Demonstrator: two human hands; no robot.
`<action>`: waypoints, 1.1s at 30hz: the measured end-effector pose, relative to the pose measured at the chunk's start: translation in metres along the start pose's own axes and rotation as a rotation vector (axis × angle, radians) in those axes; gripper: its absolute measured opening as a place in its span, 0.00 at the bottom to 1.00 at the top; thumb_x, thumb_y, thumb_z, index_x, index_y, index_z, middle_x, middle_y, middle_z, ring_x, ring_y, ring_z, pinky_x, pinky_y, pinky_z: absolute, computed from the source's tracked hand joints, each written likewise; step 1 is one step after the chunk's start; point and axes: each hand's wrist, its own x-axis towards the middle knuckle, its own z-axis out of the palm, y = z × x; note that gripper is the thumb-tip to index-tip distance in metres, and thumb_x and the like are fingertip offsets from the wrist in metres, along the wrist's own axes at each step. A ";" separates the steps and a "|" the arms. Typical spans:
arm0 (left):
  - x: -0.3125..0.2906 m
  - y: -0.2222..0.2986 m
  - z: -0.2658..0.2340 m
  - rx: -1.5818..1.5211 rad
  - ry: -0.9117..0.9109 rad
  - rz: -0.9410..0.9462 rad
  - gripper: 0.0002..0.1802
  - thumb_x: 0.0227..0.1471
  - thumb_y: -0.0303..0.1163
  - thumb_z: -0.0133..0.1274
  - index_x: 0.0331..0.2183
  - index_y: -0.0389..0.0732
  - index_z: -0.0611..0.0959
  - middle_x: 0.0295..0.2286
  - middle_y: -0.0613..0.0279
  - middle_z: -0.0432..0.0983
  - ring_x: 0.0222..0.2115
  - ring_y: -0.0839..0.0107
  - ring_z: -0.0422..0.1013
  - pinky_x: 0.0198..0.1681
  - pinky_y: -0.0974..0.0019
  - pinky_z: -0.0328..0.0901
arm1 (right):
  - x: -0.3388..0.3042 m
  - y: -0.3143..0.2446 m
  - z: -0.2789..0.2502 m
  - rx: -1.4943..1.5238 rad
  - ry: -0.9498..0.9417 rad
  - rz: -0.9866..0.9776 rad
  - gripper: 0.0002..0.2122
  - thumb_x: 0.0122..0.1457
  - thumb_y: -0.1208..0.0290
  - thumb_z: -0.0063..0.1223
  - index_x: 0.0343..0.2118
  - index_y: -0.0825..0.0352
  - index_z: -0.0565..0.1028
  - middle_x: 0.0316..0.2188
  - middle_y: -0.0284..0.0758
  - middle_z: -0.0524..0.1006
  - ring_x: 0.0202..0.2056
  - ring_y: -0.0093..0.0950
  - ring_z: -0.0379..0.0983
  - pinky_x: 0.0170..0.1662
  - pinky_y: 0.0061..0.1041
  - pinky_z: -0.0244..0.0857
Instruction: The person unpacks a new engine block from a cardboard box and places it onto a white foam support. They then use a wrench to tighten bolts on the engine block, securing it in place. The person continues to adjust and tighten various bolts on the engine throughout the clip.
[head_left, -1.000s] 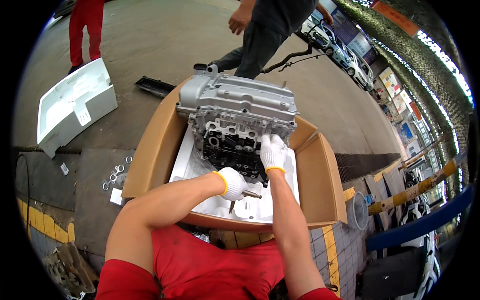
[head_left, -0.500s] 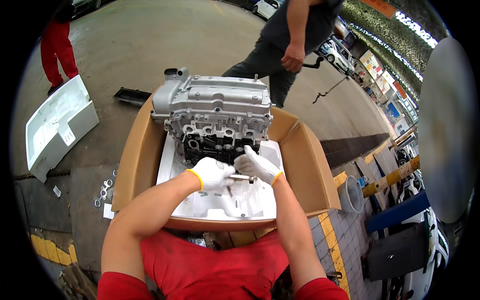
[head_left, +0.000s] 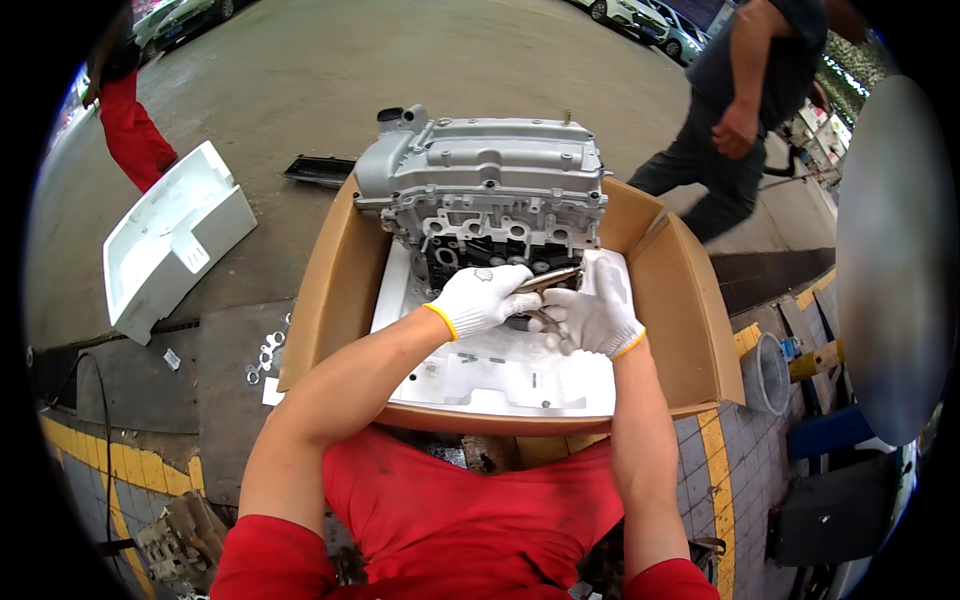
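In white knit gloves with yellow cuffs, both my hands meet just in front of a grey and black car engine. My left hand is closed around a slim silver metal tool, whose free end points right; its exact kind is unclear. A second thin metal arm slants down between the hands, and I cannot tell if it belongs to the same tool. My right hand is beside it with fingers apart, one pointing upward. The engine stands upright in white foam inside a cardboard box.
Small metal gaskets lie left of the box. A white foam cover and a black tray-like part are on the floor. A clear bucket stands at right. One person walks behind the box; another in red trousers is far left.
My view has swung, so the box sits further right in it. My hands have risen nearer the engine, and the tool now tilts upward. The person in dark clothes has moved right.
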 end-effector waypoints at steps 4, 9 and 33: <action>-0.014 -0.005 -0.007 0.052 -0.008 0.121 0.23 0.63 0.53 0.53 0.51 0.47 0.79 0.40 0.50 0.82 0.40 0.50 0.79 0.42 0.50 0.74 | 0.007 0.005 0.004 -0.103 0.205 -0.098 0.53 0.55 0.16 0.27 0.58 0.69 0.75 0.46 0.44 0.81 0.34 0.33 0.78 0.30 0.27 0.69; -0.008 0.006 0.014 0.164 0.094 0.143 0.19 0.60 0.47 0.59 0.36 0.41 0.75 0.30 0.49 0.78 0.30 0.44 0.77 0.33 0.48 0.71 | 0.008 0.009 -0.008 -0.144 0.274 -0.229 0.40 0.63 0.28 0.37 0.54 0.65 0.77 0.40 0.43 0.83 0.28 0.32 0.78 0.25 0.28 0.70; 0.049 0.028 0.021 -0.042 0.480 -0.241 0.30 0.58 0.61 0.55 0.45 0.44 0.86 0.40 0.50 0.85 0.44 0.47 0.80 0.52 0.50 0.71 | -0.008 -0.010 -0.060 -0.058 1.042 -0.834 0.24 0.73 0.47 0.42 0.38 0.65 0.81 0.27 0.37 0.84 0.25 0.29 0.79 0.30 0.30 0.74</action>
